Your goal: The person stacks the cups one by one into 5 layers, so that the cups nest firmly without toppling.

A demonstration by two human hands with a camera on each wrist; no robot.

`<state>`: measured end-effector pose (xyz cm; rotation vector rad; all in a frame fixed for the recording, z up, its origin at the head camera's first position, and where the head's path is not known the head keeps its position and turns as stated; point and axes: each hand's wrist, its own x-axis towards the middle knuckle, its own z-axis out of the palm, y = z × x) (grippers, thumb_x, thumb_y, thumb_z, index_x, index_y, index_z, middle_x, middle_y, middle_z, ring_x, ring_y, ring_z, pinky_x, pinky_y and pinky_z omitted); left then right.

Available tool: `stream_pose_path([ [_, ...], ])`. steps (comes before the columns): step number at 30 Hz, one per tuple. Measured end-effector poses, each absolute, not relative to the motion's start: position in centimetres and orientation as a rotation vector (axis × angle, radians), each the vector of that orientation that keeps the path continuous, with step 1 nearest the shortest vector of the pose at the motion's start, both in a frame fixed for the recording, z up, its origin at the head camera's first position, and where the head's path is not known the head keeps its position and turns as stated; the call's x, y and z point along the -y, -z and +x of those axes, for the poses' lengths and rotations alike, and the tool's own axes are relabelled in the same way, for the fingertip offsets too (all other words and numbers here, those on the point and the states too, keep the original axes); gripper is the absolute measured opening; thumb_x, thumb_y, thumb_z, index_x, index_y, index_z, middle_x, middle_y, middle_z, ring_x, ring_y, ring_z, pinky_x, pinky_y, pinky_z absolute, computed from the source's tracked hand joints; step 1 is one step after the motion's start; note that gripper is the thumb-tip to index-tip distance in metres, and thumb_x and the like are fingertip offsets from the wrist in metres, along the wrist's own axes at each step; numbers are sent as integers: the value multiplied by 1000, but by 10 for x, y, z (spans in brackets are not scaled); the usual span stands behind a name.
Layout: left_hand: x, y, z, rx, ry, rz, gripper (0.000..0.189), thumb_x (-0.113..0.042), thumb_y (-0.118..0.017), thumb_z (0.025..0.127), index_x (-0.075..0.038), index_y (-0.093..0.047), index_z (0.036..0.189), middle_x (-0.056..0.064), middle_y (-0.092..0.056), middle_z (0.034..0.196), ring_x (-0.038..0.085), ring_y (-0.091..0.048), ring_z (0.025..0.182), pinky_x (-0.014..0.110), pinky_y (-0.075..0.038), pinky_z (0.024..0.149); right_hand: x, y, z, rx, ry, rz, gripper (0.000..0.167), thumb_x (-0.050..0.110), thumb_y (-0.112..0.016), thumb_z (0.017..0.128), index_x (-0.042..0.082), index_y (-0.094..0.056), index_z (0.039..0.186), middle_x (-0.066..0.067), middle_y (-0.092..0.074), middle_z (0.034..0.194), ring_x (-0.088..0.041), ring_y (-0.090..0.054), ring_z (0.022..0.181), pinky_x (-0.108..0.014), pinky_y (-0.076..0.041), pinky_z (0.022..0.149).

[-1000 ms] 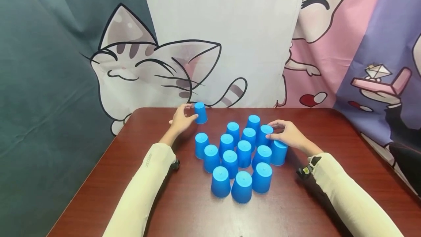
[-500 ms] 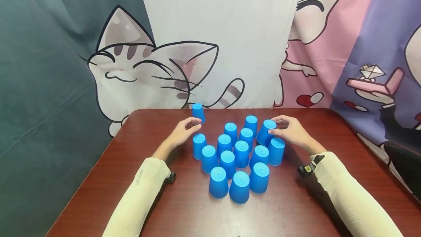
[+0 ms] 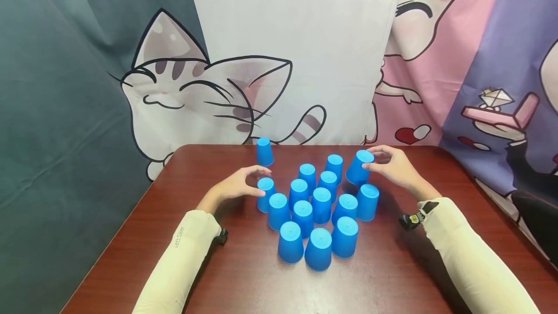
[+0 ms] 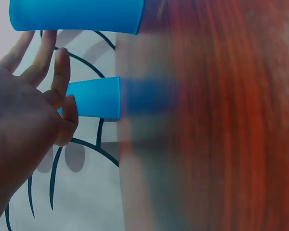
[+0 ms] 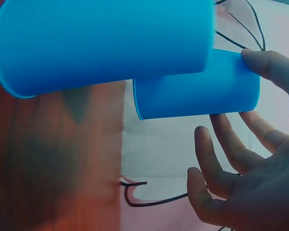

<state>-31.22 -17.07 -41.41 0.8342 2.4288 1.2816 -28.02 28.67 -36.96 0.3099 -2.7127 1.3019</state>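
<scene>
Blue cups stand upside down on the brown table (image 3: 209, 280). My right hand (image 3: 394, 168) pinches one blue cup (image 3: 359, 167) between thumb and fingers, raised and tilted at the back right of the group. In the right wrist view that cup (image 5: 197, 91) shows behind a nearer cup (image 5: 101, 43), with the thumb on one side and fingertips on the other. My left hand (image 3: 235, 188) reaches round the leftmost cup (image 3: 267, 202), thumb and fingers spread at its sides. The left wrist view shows the fingertips right at this cup's (image 4: 77, 14) side.
A lone cup (image 3: 264, 152) stands at the far table edge, behind the left hand. Several cups, such as the front one (image 3: 318, 251), stand close together in slanting rows between my arms. A printed cloth (image 3: 331, 52) hangs behind the table.
My left hand has left the lone back cup and come nearer, to the leftmost cup of the group. My right hand has lifted its cup up and to the right, out of its row.
</scene>
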Motion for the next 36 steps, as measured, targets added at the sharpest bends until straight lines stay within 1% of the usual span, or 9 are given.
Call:
stream_pose_path([
  [4, 167, 415, -319, -2499, -1156, 844, 61, -41, -82, 79, -18, -60, 132, 0, -62, 128, 25, -51, 125, 55, -45, 99, -284, 359, -283, 2687, -1295, 310, 57, 39, -72, 90, 4, -56, 132, -23, -59, 127, -42, -54, 117, -64, -46, 90],
  [7, 164, 414, -323, -2528, -1127, 855, 57, -40, -82, 79, -17, -63, 127, -1, -65, 122, 24, -54, 120, 53, -46, 97, -279, 352, -285, 2667, -1298, 335, 57, 38, -72, 91, 4, -56, 132, -23, -60, 126, -42, -55, 116, -64, -47, 89],
  [12, 164, 413, -322, -2551, -1111, 811, 55, -38, -83, 80, -16, -63, 126, -1, -66, 119, 23, -60, 114, 48, -51, 93, -271, 343, -288, 2639, -1322, 351, 55, 37, -73, 90, 5, -57, 132, -21, -61, 126, -41, -56, 116, -63, -48, 89],
  [15, 162, 411, -322, -2580, -1092, 801, 55, -39, -82, 80, -16, -63, 126, 0, -66, 118, 23, -63, 110, 46, -54, 90, -268, 339, -289, 2629, -1351, 336, 53, 36, -74, 90, 6, -57, 130, -21, -61, 127, -41, -56, 118, -63, -46, 92],
  [19, 160, 408, -321, -2617, -1077, 790, 55, -41, -83, 78, -18, -64, 125, -1, -66, 118, 22, -63, 108, 45, -54, 88, -264, 334, -290, 2610, -1388, 332, 52, 35, -74, 89, 6, -57, 130, -20, -61, 127, -41, -56, 121, -63, -44, 96],
  [24, 160, 407, -321, -2645, -1056, 765, 58, -45, -83, 77, -19, -63, 126, -2, -66, 120, 21, -63, 109, 45, -55, 88, -255, 331, -293, 2589, -1395, 376, 52, 34, -74, 90, 5, -57, 131, -21, -62, 124, -42, -58, 116, -61, -46, 95],
  [28, 158, 408, -320, -2691, -1006, 729, 61, -49, -82, 77, -20, -63, 128, -1, -65, 122, 22, -62, 110, 48, -54, 88, -247, 332, -295, 2584, -1406, 396, 52, 33, -73, 91, 6, -57, 133, -20, -63, 122, -40, -59, 113, -60, -47, 94],
  [33, 152, 410, -322, -2812, -908, 681, 64, -51, -79, 78, -21, -61, 132, 0, -64, 126, 23, -56, 116, 53, -51, 90, -240, 335, -296, 2586, -1414, 394, 53, 36, -73, 91, 9, -57, 133, -19, -64, 123, -39, -61, 112, -59, -48, 92],
  [36, 147, 410, -322, -2863, -896, 650, 66, -52, -79, 79, -20, -59, 134, 2, -63, 129, 26, -54, 120, 56, -50, 91, -238, 339, -294, 2582, -1423, 386, 53, 36, -73, 90, 9, -57, 132, -19, -64, 123, -39, -61, 112, -58, -49, 92],
])
